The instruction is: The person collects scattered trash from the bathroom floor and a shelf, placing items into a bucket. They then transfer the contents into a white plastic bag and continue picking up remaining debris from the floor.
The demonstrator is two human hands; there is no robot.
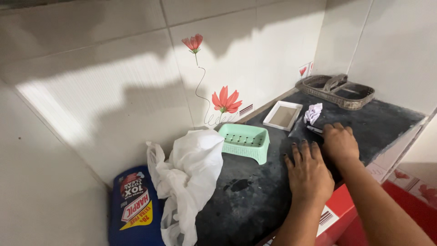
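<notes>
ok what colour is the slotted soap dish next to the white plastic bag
Mint green soap dish, clearest in the head view.

small dark blade-like tool (315, 130) lying flat on the black slab (255, 191), next to a crumpled white-purple wrapper (313, 112)

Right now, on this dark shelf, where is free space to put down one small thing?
The widest bare patch of the dark shelf lies between the right hand and the brown basket. A smaller one lies between the green soap tray and the left hand. It is crowded around the white plastic bag.
</notes>
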